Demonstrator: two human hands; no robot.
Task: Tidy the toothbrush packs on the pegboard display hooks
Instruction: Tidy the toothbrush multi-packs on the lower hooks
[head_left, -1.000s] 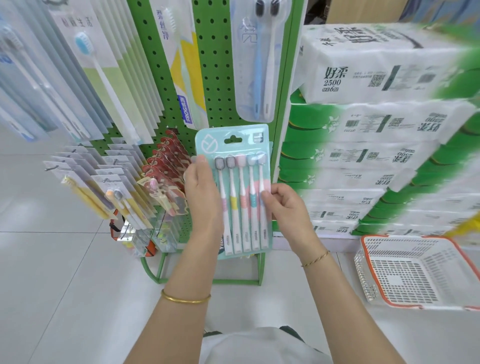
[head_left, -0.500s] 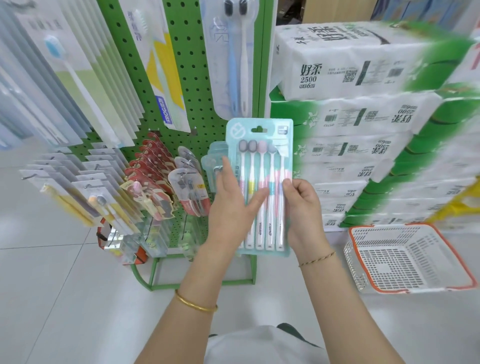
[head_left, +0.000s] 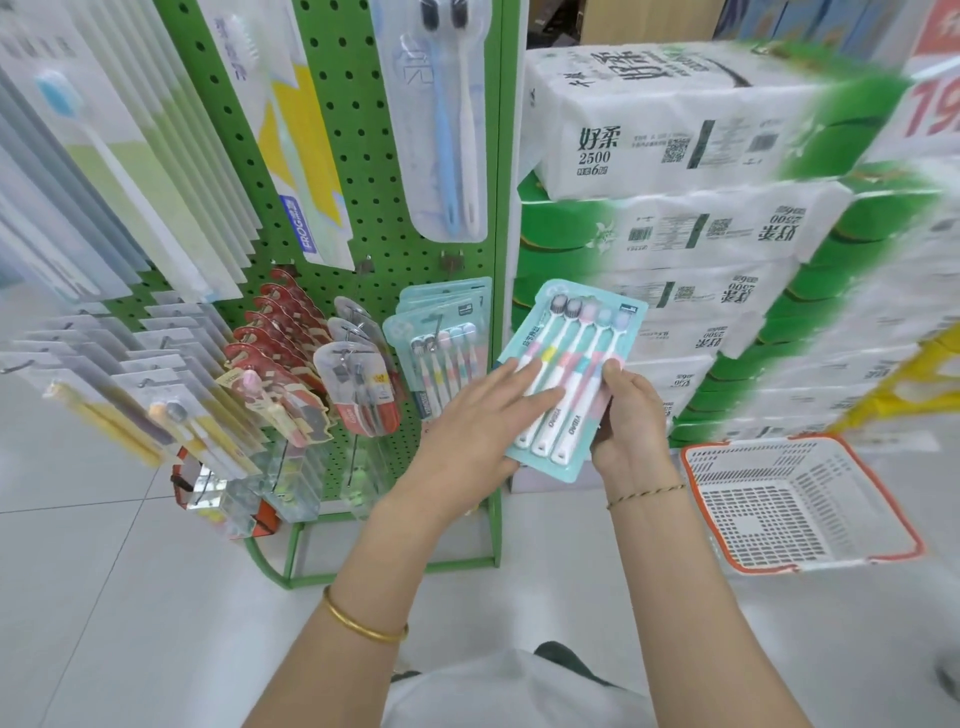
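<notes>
Item: teal five-brush pack (head_left: 576, 338), off any hook, tilted and held just right of the green pegboard (head_left: 363, 156), in front of the stacked tissue bales (head_left: 675, 234). The right hand (head_left: 631, 421) grips its lower right edge with the thumb on the face, apparently bearing the weight. The left hand (head_left: 483, 415) lies with straight fingers flat across the lower front, grasping nothing, likely steadying the card. Matching hanging packs (head_left: 441, 353) occupy the board's bottom-right peg, probably this one's home.
</notes>
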